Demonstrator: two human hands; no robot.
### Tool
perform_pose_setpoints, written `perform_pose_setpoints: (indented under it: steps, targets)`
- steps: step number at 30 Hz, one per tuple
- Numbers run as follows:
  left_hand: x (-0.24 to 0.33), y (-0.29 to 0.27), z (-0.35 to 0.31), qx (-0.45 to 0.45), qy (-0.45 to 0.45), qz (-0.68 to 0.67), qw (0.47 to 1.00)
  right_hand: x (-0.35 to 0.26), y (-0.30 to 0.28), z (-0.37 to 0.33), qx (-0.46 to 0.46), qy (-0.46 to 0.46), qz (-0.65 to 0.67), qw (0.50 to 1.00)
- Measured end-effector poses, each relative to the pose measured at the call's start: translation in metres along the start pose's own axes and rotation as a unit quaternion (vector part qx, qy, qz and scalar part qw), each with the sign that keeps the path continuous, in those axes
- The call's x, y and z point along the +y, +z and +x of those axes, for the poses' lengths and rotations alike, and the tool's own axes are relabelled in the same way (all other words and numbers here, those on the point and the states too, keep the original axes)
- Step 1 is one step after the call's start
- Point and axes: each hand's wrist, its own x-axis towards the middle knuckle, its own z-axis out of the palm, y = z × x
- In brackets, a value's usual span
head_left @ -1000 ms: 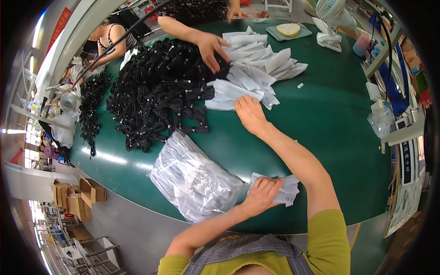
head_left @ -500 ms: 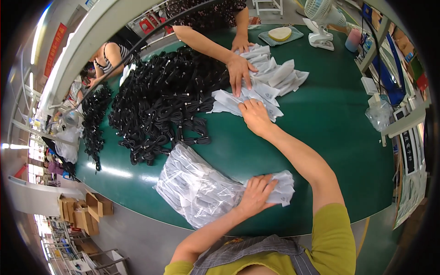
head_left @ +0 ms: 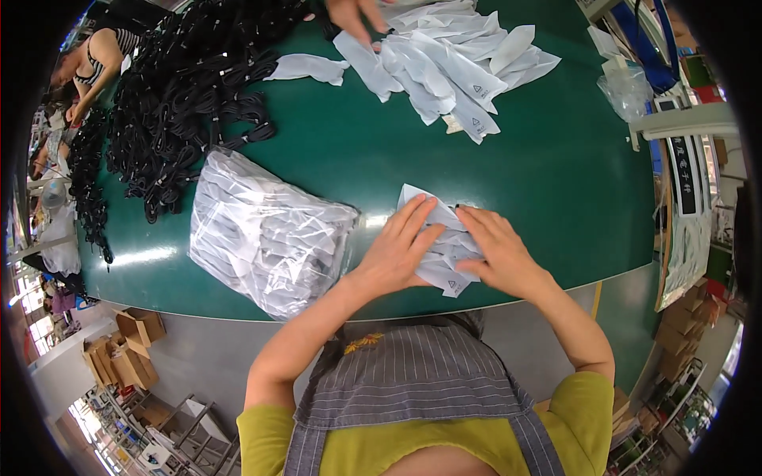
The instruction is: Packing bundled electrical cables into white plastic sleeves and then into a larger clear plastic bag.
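Observation:
My left hand and my right hand hold a small stack of white pouches between them, near the front edge of the table. My left fingers lie across the stack's left side, and my right fingers and thumb press its right side. To the left of my left hand rests a large clear plastic bag packed with similar white pouches. Farther off lies a loose pile of white pouches, with a co-worker's hand at its left side. What the pouches contain is hidden.
A big heap of bundled black cables covers the far left of the green table. Another person sits beyond it. A crumpled clear bag hangs by the right frame. Cardboard boxes stand on the floor at lower left.
My right hand has left the far pile and come back to the stack beside my left hand. The view has tilted down and shifted, and the co-worker's arms are mostly out of it.

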Motion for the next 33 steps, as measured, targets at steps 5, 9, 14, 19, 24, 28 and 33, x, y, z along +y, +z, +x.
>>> perform_pose_setpoints:
  steps: [5, 9, 14, 19, 24, 28, 33]
  targets:
    - [0.018, 0.0, -0.007, 0.038, 0.0, 0.037, 0.999, -0.03, 0.016, -0.024, -0.044, -0.066, -0.134, 0.988]
    - [0.035, -0.009, -0.018, 0.032, -0.021, 0.048, 0.998, -0.019, 0.044, -0.026, 0.046, -0.058, -0.115, 0.991]
    - [0.06, -0.067, -0.084, 0.087, -0.21, 0.291, 0.929, -0.029, 0.061, -0.033, 0.106, 0.016, -0.103, 0.989]
    - [0.044, -0.09, -0.111, 0.173, -0.175, 0.222, 0.943, -0.082, 0.076, -0.024, 0.11, 0.03, -0.045, 0.992]
    - [0.063, -0.105, -0.098, 0.202, -0.077, 0.217, 0.952, -0.145, 0.135, 0.05, 0.127, -0.079, 0.044, 0.988]
    - [0.065, -0.107, -0.112, 0.118, -0.045, 0.212, 0.969, -0.158, 0.183, 0.132, 0.248, -0.081, -0.08, 0.962]
    - [0.051, -0.109, -0.101, 0.161, -0.094, 0.075, 0.98, -0.131, 0.148, 0.121, 0.224, -0.217, -0.038, 0.949]
